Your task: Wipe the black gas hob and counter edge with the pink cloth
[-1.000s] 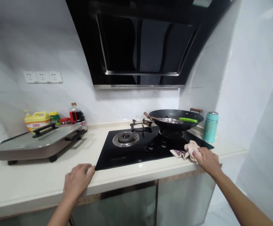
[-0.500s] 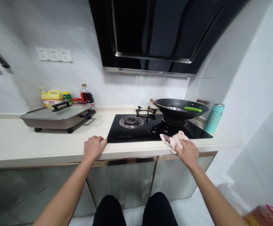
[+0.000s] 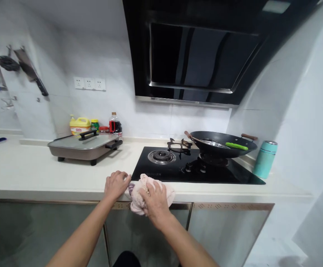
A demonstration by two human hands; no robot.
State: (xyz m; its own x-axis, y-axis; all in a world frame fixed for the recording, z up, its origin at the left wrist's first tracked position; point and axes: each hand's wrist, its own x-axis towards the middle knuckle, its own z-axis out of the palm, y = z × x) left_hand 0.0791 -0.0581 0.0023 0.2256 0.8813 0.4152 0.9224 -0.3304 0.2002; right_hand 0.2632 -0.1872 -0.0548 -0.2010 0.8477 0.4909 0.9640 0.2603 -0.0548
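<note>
My right hand [image 3: 156,203] is closed on a pale pink cloth [image 3: 138,195], pressing it onto the counter's front edge just before the cooktop. Part of the cloth bunches out to the left of my fingers and hangs over the edge. My left hand [image 3: 117,185] rests on the counter close to the cooktop's front left corner, loosely bent, holding nothing that I can see. The cloth lies right beside its fingertips. Behind both hands is the black gas cooktop [image 3: 161,174], with a bare left burner [image 3: 161,157] and two knobs [image 3: 196,168].
A black wok [image 3: 219,148] with a green-handled utensil [image 3: 236,146] sits over the right burner. At its right stands a teal bottle [image 3: 265,159]. On the left are a lidded electric pan [image 3: 75,148] and several bottles and jars. The range hood [image 3: 191,59] overhangs the cooktop.
My right hand has moved left along the counter's front edge with the cloth, from before the knobs to beside my left hand. My left hand stays by the cooktop corner. The view has shifted.
</note>
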